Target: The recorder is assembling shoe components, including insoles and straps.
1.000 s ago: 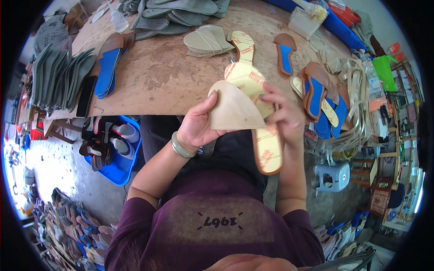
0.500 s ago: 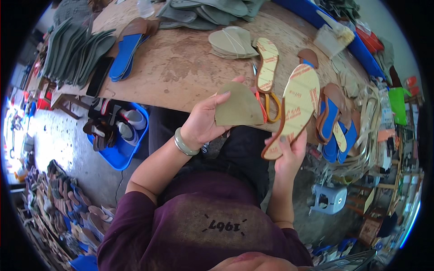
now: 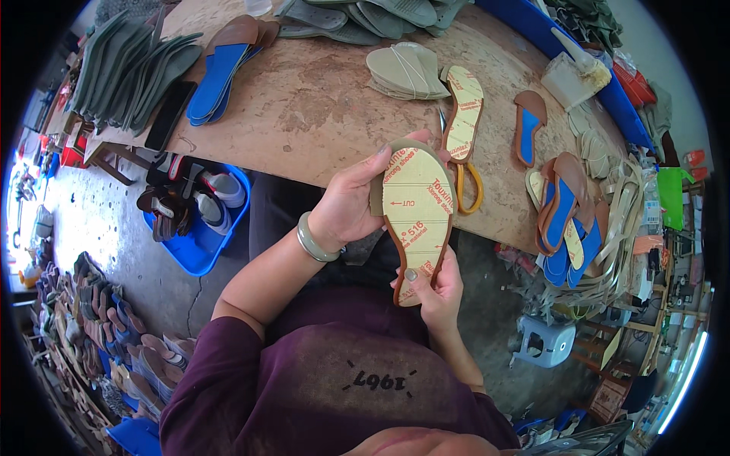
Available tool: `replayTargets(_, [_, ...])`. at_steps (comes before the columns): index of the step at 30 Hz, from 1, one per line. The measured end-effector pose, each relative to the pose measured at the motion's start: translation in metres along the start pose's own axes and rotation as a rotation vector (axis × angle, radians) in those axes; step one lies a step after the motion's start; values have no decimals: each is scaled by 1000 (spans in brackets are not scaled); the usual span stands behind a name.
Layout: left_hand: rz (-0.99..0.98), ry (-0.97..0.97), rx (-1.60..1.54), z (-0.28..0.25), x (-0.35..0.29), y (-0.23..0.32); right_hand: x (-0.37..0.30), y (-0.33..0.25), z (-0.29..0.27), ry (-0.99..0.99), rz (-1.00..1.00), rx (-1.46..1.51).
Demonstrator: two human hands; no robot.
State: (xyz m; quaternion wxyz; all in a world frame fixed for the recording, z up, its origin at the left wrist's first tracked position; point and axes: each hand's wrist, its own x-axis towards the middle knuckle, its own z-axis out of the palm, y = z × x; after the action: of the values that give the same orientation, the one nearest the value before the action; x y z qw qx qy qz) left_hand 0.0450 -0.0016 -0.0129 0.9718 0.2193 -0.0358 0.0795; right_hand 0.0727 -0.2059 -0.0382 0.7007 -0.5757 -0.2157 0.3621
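Observation:
Before my chest I hold a cream insole [image 3: 417, 201] with red print and a brown edge, wide end pointing away. My left hand [image 3: 342, 194] grips the wide end from the left, its thumb on top. Under that end lies an olive-khaki curved piece [image 3: 376, 199], mostly hidden, held in the same hand. My right hand [image 3: 441, 298] pinches the narrow heel end, thumb on the printed face. Just beyond, at the table edge, are a second cream insole [image 3: 462, 114] and scissors with a yellow handle [image 3: 471, 190].
On the wooden table [image 3: 304, 114] lie bundled khaki pieces [image 3: 407, 70], grey soles [image 3: 129, 72], blue-and-brown insoles [image 3: 220, 76], a dark phone-like slab [image 3: 170, 115] and another insole pile [image 3: 566, 194] at right. A blue shoe-filled bin [image 3: 205, 247] and a grey-blue stool [image 3: 544, 342] stand below.
My right hand has brought the insole leftward, so its wide end now lies over the khaki piece in my left hand. Before, the two were held apart.

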Motion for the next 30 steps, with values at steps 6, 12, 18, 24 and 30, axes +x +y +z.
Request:
replayTargets(6, [20, -15, -5, -1, 0, -1, 1, 2, 1, -4, -1, -2])
replayTargets(12, [-1, -4, 2, 0, 0, 1, 0, 1, 2, 6, 4, -3])
replayTargets(18, [1, -11, 20, 1, 0, 1, 1, 3, 1, 0, 13, -8])
replayTargets(24, [-2, -13, 28, 2, -1, 2, -1, 2, 2, 18, 13, -8])
replayTargets(30, [2, -18, 17, 3, -3, 1, -2, 2, 3, 4, -16, 0])
